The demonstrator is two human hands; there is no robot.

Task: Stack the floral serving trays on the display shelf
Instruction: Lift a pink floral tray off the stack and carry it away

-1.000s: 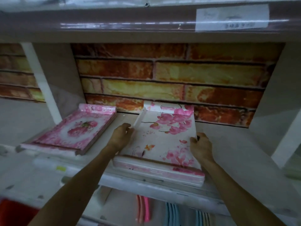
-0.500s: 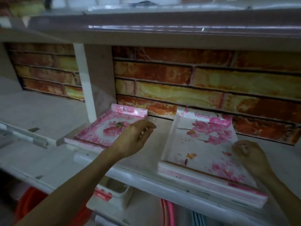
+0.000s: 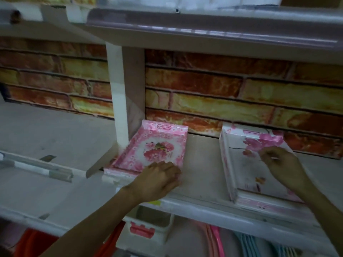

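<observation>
A pink floral tray [image 3: 159, 145] lies on the display shelf [image 3: 202, 164], against the white divider post, with its near end over the shelf's front edge. My left hand [image 3: 157, 179] has its fingers curled around that tray's near right corner. To the right sits a stack of white trays with pink blossoms [image 3: 239, 169], its far end against the brick backing. My right hand [image 3: 282, 164] is over the top tray of this stack, fingers loosely apart, holding nothing.
A white divider post [image 3: 126, 93] stands left of the pink tray. A brick-pattern backing [image 3: 213, 86] closes the rear and an upper shelf [image 3: 204, 28] overhangs. Below sit a white bin with a pink latch [image 3: 146, 230] and pink and blue upright items [image 3: 246, 245].
My left hand left the white tray stack and moved left to the pink tray's near corner. My right hand let go of the stack's side and now hovers over its top.
</observation>
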